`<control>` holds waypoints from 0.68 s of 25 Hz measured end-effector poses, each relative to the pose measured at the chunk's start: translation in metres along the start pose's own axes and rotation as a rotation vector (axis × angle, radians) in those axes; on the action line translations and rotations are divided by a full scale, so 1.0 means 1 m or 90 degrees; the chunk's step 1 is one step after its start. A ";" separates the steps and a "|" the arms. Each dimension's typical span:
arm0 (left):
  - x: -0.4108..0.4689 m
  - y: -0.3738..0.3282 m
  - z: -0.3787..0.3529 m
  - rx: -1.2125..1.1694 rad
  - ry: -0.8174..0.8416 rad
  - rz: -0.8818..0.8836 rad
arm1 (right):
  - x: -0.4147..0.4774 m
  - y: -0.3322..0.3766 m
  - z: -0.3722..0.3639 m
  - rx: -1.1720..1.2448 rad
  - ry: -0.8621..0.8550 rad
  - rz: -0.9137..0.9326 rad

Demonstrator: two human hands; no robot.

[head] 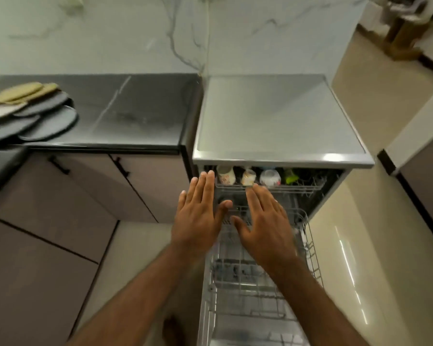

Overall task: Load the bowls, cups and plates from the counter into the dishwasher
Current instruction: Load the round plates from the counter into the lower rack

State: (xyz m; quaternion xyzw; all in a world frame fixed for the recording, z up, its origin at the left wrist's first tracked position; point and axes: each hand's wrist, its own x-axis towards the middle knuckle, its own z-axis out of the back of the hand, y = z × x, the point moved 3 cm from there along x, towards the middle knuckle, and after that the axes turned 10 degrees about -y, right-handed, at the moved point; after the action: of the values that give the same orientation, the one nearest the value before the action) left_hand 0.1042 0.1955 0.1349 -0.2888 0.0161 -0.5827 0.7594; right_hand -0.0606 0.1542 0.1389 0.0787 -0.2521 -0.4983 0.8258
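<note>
The silver dishwasher (pixel 280 156) stands open at the right of the dark counter (pixel 125 113). Its upper rack (pixel 268 189) sits mostly inside and holds two patterned cups (pixel 226 174), a white bowl (pixel 270 177) and something green (pixel 291 177). The lower wire rack (pixel 260 283) is pulled out over the open door and looks bare. My left hand (pixel 200 213) and my right hand (pixel 265 221) hover flat, fingers straight, just in front of the upper rack, holding nothing. Several overlapping plates (pixel 30 111), dark grey, white and tan, lie at the counter's far left.
Brown cabinet doors (pixel 73 196) with black handles run under the counter on the left. A pale glossy floor (pixel 355 245) lies to the right of the dishwasher, with another cabinet (pixel 425 176) at the right edge. A marble wall (pixel 135 33) backs the counter.
</note>
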 end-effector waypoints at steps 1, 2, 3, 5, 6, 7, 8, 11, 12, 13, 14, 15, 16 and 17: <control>0.003 0.001 0.025 0.006 -0.010 -0.004 | 0.006 0.022 0.013 0.005 -0.003 0.017; 0.003 0.003 0.052 0.013 -0.019 -0.005 | 0.010 0.046 0.028 0.005 -0.004 0.036; 0.003 0.006 0.082 0.019 -0.031 -0.006 | 0.013 0.072 0.043 0.007 -0.006 0.054; 0.004 0.014 0.131 0.027 -0.044 -0.007 | 0.017 0.118 0.066 0.012 -0.018 0.083; 0.005 0.020 0.153 0.031 -0.057 -0.011 | 0.020 0.140 0.076 0.018 -0.028 0.093; 0.006 0.029 0.175 0.033 -0.073 -0.010 | 0.022 0.163 0.084 0.017 -0.034 0.100; 0.006 0.043 0.199 0.034 -0.088 -0.008 | 0.025 0.190 0.088 0.015 -0.036 0.106; 0.008 0.080 0.255 0.040 -0.118 -0.008 | 0.034 0.254 0.090 0.003 -0.051 0.129; 0.007 0.096 0.274 0.041 -0.124 -0.008 | 0.038 0.278 0.086 0.000 -0.052 0.138; 0.008 0.115 0.295 0.041 -0.131 -0.009 | 0.044 0.305 0.081 0.003 -0.052 0.146; 0.008 0.130 0.311 0.043 -0.133 -0.008 | 0.048 0.325 0.074 0.007 -0.053 0.151; 0.009 0.148 0.328 0.046 -0.138 -0.008 | 0.055 0.348 0.068 0.010 -0.058 0.156; 0.010 0.165 0.342 0.051 -0.142 -0.007 | 0.061 0.368 0.061 0.011 -0.060 0.162; 0.013 0.185 0.354 0.057 -0.146 -0.005 | 0.067 0.388 0.053 0.011 -0.061 0.167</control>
State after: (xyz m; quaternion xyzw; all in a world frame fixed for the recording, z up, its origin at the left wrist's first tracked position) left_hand 0.3979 0.3614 0.3495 -0.3193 -0.0981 -0.5488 0.7663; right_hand 0.2418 0.2930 0.3553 0.0278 -0.3038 -0.3869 0.8702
